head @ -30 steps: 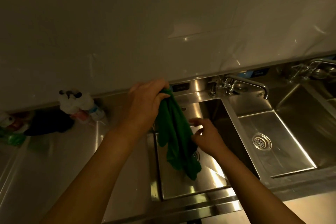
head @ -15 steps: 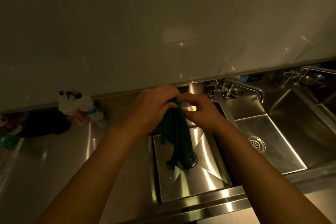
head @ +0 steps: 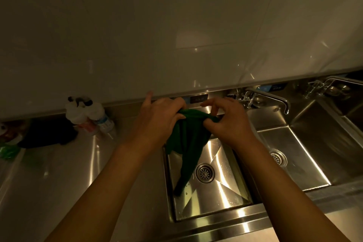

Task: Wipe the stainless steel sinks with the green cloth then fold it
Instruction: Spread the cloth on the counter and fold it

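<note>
In the head view, both hands are raised over the near-left sink (head: 231, 205), close to the far edge of it. The left hand (head: 159, 120) holds the top edge of the green cloth (head: 188, 143) on its left side; its fingers (head: 179, 117) are closed around a bunch of the fabric, while one finger points up toward the wall. The right hand (head: 229, 122) takes the same top edge on the right side: the thumb and one or two fingers pinch the fabric, and the other fingers are lifted and curved above it. The two hands are near each other, and the short piece of cloth between them is stretched almost level.

Below the hands the cloth hangs down freely in long folds and becomes narrow. Its lowest tip is above the bottom of the near-left sink, just left of the round drain (head: 205, 173). I cannot tell if the tip touches the steel.

To the right, a second sink (head: 294, 143) with its own drain lies beside the first, and a faucet (head: 271, 98) reaches over it from the far side. On the table (head: 59, 173) to the left, spray bottles (head: 88, 116) stand against the wall, next to a dark object (head: 47, 133) that is too dim to name.
</note>
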